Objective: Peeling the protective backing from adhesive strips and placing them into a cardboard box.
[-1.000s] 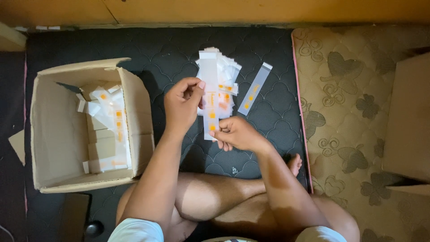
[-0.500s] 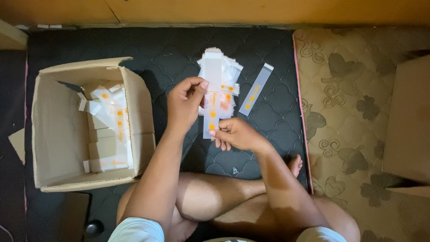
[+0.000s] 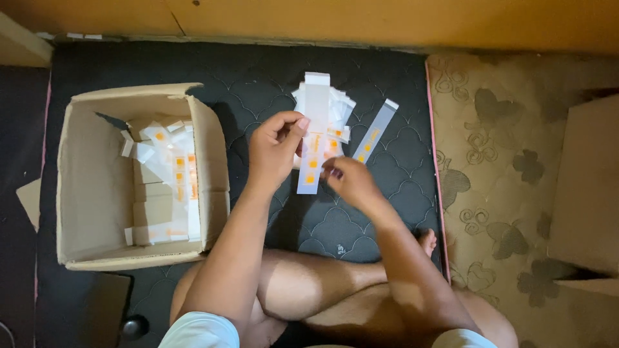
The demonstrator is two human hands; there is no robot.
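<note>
I sit cross-legged on a dark quilted mat [image 3: 361,71]. My left hand [image 3: 274,151] pinches the upper part of a flat white carton blank with orange marks [image 3: 309,174]. My right hand [image 3: 348,180] grips the same blank at its lower right edge. Just beyond my hands lies a pile of similar flat white blanks [image 3: 322,103]. A single long blank [image 3: 376,131] lies apart, to the right of the pile.
An open cardboard box [image 3: 84,193] on my left holds several white and orange cartons [image 3: 171,177]. A patterned beige rug [image 3: 509,193] lies to the right, with a brown box [image 3: 590,193] on it. A wooden wall base runs along the far edge.
Both hands still hold the blank. My right hand has shifted slightly up along its lower edge, and my left fingers have adjusted their pinch.
</note>
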